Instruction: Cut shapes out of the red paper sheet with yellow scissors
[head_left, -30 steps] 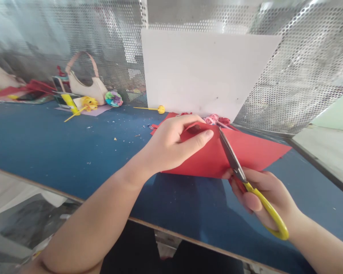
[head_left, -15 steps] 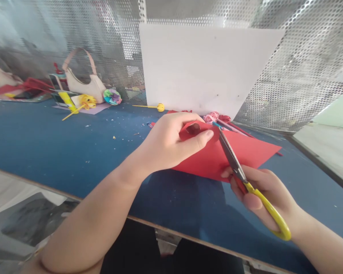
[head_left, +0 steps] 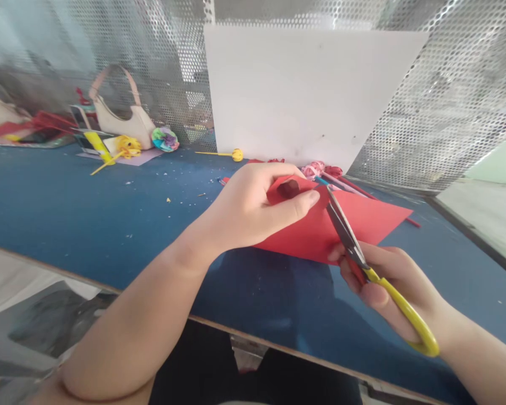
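Observation:
A sheet of red paper is held up above the blue table. My left hand grips its upper left part, thumb in front and the other fingers behind, where the paper curls and shows a dark hollow. My right hand is closed round the yellow handle of a pair of scissors. The blades point up and to the left, and lie at the paper near my left thumb tip. Fingertips of my right hand also touch the paper's lower edge.
A white board leans on the perforated metal screen behind. Pink and red craft flowers on sticks lie beyond the paper. Left of them are a yellow flower stick, a multicoloured rosette and a cream handbag. Paper scraps dot the blue table.
My right hand and the scissors have shifted slightly to the right and down, and the blades look a little further apart. My left hand still grips the red paper. The view has tilted slightly.

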Action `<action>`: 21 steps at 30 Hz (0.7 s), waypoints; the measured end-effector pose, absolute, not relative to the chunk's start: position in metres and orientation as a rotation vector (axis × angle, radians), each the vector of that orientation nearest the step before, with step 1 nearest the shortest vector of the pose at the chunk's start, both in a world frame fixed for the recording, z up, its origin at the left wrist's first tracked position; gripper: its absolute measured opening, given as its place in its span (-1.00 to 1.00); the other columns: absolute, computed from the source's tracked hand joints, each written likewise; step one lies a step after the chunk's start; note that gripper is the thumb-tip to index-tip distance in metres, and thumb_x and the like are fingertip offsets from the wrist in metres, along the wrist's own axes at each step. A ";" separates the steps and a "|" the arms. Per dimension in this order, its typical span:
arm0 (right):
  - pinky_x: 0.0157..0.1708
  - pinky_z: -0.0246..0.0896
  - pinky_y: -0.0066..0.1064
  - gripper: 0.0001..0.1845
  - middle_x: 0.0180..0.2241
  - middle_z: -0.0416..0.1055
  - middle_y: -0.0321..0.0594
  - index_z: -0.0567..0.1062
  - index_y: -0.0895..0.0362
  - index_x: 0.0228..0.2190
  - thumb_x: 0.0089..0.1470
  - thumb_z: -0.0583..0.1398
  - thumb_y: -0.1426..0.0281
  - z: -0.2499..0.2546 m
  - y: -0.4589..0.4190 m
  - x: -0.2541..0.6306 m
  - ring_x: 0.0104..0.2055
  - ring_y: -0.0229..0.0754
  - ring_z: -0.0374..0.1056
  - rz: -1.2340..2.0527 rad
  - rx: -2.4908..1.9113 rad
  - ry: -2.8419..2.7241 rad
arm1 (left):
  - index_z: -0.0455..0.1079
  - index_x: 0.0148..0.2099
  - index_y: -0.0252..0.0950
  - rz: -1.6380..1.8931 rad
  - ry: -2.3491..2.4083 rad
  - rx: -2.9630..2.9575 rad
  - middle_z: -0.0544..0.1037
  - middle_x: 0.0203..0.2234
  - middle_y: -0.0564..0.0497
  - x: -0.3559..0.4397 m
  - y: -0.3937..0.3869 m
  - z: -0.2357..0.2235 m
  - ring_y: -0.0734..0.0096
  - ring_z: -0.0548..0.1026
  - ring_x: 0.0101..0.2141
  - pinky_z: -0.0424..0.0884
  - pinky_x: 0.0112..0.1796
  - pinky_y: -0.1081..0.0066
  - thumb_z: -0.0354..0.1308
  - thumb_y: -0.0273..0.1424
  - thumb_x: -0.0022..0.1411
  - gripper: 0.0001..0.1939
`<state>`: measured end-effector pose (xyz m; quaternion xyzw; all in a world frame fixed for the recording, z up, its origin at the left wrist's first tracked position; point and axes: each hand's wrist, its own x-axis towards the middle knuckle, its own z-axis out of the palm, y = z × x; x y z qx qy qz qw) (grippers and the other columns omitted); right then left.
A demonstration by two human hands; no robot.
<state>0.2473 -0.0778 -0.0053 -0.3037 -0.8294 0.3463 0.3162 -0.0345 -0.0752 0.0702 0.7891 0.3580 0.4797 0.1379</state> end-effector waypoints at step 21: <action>-0.62 0.00 -0.41 -0.23 -0.53 0.31 -0.36 0.54 0.04 -0.18 0.07 0.17 -0.39 -0.009 -0.076 0.250 -0.55 -0.27 0.05 0.944 -0.892 -2.159 | 0.53 -0.33 -0.24 1.394 1.037 2.383 0.54 -0.45 0.06 -0.041 -0.068 0.065 0.43 0.39 -0.45 0.30 -0.40 0.34 0.27 -0.28 0.36 -0.79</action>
